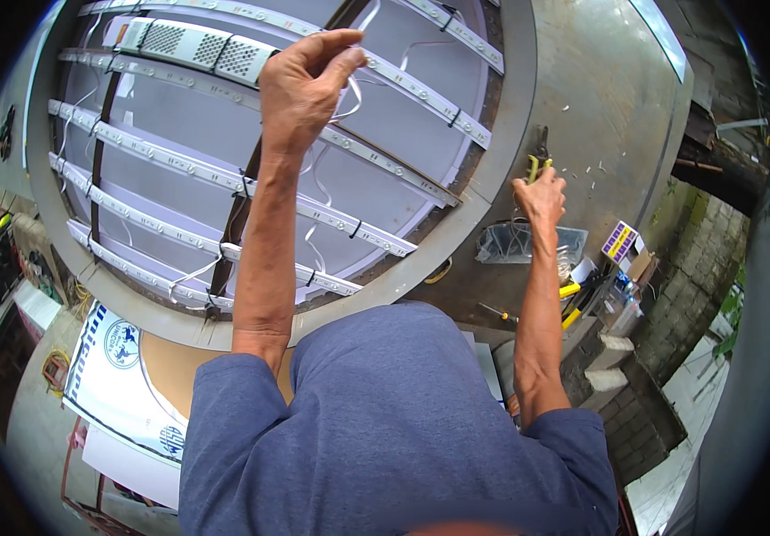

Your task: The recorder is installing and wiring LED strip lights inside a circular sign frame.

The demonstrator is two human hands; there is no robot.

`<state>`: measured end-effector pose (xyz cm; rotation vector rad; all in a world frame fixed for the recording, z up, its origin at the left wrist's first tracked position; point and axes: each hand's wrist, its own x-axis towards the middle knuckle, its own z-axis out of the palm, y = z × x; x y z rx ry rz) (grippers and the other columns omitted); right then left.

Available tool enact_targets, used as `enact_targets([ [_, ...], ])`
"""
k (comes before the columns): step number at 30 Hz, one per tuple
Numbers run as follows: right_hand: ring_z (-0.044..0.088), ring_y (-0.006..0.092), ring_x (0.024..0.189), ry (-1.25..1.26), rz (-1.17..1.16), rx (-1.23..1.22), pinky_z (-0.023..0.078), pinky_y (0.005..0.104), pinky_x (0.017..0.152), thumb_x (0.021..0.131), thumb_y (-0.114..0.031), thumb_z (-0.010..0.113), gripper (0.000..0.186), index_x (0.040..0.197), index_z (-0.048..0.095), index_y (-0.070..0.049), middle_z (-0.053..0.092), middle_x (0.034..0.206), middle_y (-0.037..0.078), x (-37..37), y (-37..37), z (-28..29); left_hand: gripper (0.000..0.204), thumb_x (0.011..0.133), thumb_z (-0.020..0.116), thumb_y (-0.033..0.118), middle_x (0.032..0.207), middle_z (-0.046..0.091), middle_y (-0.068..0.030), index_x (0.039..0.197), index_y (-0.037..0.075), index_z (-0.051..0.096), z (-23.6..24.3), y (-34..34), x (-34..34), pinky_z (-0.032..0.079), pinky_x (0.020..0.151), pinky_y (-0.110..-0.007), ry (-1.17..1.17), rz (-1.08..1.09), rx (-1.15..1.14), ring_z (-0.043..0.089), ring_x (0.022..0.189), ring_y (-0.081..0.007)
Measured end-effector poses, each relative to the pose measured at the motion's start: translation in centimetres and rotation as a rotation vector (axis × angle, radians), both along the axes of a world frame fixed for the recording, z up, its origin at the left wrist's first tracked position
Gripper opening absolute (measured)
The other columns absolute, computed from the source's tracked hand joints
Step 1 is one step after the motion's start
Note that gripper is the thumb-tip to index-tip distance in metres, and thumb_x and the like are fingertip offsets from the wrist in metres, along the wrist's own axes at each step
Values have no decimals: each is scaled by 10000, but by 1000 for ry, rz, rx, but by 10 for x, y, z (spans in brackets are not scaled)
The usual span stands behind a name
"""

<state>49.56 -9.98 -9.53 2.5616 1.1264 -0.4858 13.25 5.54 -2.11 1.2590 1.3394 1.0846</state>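
My left hand (pixel 300 98) is closed with thumb and index pinched on a thin white wire (pixel 347 109), beside a white perforated driver box (pixel 197 49). Beneath it lies a large round metal frame (pixel 479 205) with several LED strips (pixel 108 134), dark crossbars, black ties and loose white wires. At the right, my right hand (pixel 539 196) grips yellow-handled pliers (pixel 539 161) over the grey metal work surface (pixel 599 80), just outside the frame's rim.
A clear plastic tray (pixel 510 241), a screwdriver (pixel 501 313), a small purple-and-yellow box (pixel 617 239) and other tools lie at the right. Printed sheets (pixel 108 384) are below the frame at the lower left. Stepped concrete blocks (pixel 608 357) stand at the lower right.
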Motion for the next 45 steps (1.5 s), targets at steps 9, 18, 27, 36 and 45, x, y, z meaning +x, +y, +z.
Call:
enact_targets([
  [9, 684, 193, 902, 969, -282, 981, 544, 326, 836, 973, -72, 601, 151, 1091, 668, -6, 693, 988, 103, 12, 6, 86, 134, 911, 777, 111, 908, 786, -63, 1026, 45, 791, -5, 3, -5, 562, 741, -216, 21, -25, -4, 734, 847, -103],
  [18, 629, 188, 826, 900, 266, 862, 513, 328, 763, 926, -179, 746, 195, 1076, 743, -55, 638, 946, 80, -170, 111, 127, 178, 906, 788, 133, 932, 772, -49, 1047, 24, 781, -2, 3, -10, 560, 829, -239, 126, -189, -40, 714, 895, -113],
  [27, 642, 204, 858, 1106, 277, 753, 513, 346, 781, 914, -207, 769, 207, 1033, 747, -40, 651, 971, 75, -196, 143, 79, 151, 902, 785, 136, 874, 766, -43, 1013, 34, 787, -6, 5, -17, 555, 749, -254, 94, -237, -28, 704, 823, -105],
  [36, 713, 218, 939, 1631, -141, 595, 609, 385, 882, 971, -156, 706, 203, 1060, 679, 24, 700, 1087, 162, -187, 152, 70, 191, 903, 790, 134, 940, 766, -57, 1049, 12, 773, -9, 8, -20, 562, 857, -266, -90, -250, -76, 706, 898, -130],
  [45, 682, 208, 871, 1424, -67, 422, 571, 358, 792, 1051, -436, 524, 492, 1048, 658, 37, 672, 1004, 147, -176, 106, 110, 170, 900, 774, 183, 828, 765, -47, 982, 36, 792, -12, 8, -21, 568, 708, -241, -55, -1, 3, 702, 748, -95],
])
